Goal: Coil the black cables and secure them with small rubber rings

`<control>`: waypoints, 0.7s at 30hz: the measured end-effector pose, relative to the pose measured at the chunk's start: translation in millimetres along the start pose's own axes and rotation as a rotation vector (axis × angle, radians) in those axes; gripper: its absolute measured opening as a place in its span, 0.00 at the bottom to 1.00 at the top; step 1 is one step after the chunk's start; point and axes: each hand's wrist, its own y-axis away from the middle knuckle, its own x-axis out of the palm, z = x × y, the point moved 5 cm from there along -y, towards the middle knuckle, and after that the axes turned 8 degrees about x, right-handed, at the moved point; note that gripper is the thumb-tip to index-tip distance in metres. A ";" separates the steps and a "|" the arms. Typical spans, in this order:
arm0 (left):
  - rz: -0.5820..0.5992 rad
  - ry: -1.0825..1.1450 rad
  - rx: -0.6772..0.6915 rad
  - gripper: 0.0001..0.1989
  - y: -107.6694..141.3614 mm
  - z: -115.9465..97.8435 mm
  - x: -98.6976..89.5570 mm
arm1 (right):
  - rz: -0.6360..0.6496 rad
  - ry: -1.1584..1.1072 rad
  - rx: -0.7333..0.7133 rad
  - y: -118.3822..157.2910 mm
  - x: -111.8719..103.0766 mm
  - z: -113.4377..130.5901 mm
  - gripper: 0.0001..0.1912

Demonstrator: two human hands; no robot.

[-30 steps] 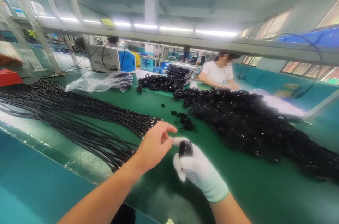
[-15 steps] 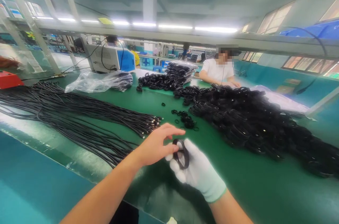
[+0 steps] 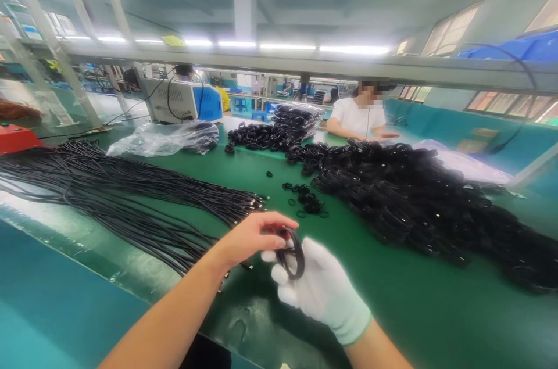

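A coiled black cable (image 3: pixel 297 258) is held between my two hands above the green table. My right hand (image 3: pixel 320 285), in a white glove, cradles the coil with its fingers curled behind and below it. My bare left hand (image 3: pixel 253 236) pinches the upper left part of the coil between thumb and fingers. Just beyond my hands lies a small heap of black rings (image 3: pixel 310 201). To the left, long straight black cables (image 3: pixel 143 189) with metal plug ends stretch across the table, their tips close to my left wrist.
A large pile of coiled black cables (image 3: pixel 401 189) covers the right side. Clear plastic bags (image 3: pixel 152 139) lie at the back left, near a white and blue machine (image 3: pixel 183 100). Bagged coils (image 3: pixel 296 119) are stacked behind. Across the table sits a person in white (image 3: pixel 357 116).
Both hands and the coil have shifted slightly left. My left fingers have closed in on the coil's upper edge. Across the table, the person's hand has moved a little.
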 end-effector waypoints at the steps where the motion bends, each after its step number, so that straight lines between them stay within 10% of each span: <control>1: -0.007 0.006 -0.012 0.18 0.1 2.2 -1.0 | -0.027 0.016 0.003 -1.8 -0.3 -1.0 0.26; 8: -0.074 -0.102 -0.060 0.19 1.5 7.2 -8.1 | -0.352 0.255 -0.211 -5.0 -18.1 5.5 0.17; 21: -0.371 -0.397 -0.065 0.09 19.9 -7.6 -2.9 | -0.290 0.489 -0.136 2.1 -12.5 11.4 0.23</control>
